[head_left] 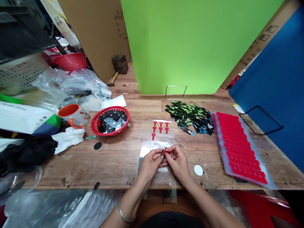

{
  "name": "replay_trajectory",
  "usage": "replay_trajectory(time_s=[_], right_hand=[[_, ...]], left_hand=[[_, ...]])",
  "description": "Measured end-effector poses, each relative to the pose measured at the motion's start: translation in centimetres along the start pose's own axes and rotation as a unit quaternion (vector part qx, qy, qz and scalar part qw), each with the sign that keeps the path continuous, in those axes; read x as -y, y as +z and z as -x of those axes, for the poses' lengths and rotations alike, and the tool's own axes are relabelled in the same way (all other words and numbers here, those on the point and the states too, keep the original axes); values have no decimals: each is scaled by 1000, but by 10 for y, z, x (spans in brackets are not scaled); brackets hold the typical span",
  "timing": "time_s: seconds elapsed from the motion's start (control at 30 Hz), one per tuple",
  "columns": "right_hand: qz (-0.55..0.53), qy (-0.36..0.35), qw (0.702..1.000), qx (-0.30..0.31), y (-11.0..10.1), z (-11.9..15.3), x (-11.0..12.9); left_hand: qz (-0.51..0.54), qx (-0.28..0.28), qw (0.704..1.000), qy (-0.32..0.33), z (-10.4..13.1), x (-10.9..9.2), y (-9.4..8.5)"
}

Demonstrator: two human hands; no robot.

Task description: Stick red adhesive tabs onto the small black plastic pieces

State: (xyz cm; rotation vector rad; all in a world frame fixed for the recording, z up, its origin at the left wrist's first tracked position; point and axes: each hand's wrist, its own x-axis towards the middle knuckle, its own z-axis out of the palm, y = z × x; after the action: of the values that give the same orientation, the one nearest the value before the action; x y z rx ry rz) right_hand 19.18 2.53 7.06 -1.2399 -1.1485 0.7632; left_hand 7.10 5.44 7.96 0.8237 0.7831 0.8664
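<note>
Near the table's front edge my left hand [151, 161] and my right hand [177, 160] meet, their fingers pinched on a small dark piece with a red part [165, 152] on it. Just beyond them, several red T-shaped pieces [161, 130] lie in short rows on a clear sheet. A heap of dark flat pieces [190, 114], some showing green, lies farther back to the right. At the right, a stack of clear sheets holds many rows of red pieces [239, 145]. A red basket [127, 123] with black and grey metal parts stands to the left.
An orange-and-white mug [79, 115], white tissue [71, 139], black cloth [26, 152] and plastic bags [71, 82] crowd the left. A green panel [194, 47] stands at the back, a blue panel [275, 88] at the right. A white disc [198, 170] lies beside my right hand.
</note>
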Motion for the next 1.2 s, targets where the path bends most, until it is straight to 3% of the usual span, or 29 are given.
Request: replay_trajectory(time_s=[0.33,0.57,0.97,1.2], right_hand=[[27,-12,1000,-6,1,5,2],[141,-113,981,-73,-1,10,19],[92,-84,988,-88,-2,-1,26],[47,-31,994,-89,2,-1,27]], left_hand=[[-15,-47,998,25,1,4,5],[-11,-31,998,44,9,0,10],[-12,-37,998,43,16,-5,16],[-7,-39,998,41,17,-4,16]])
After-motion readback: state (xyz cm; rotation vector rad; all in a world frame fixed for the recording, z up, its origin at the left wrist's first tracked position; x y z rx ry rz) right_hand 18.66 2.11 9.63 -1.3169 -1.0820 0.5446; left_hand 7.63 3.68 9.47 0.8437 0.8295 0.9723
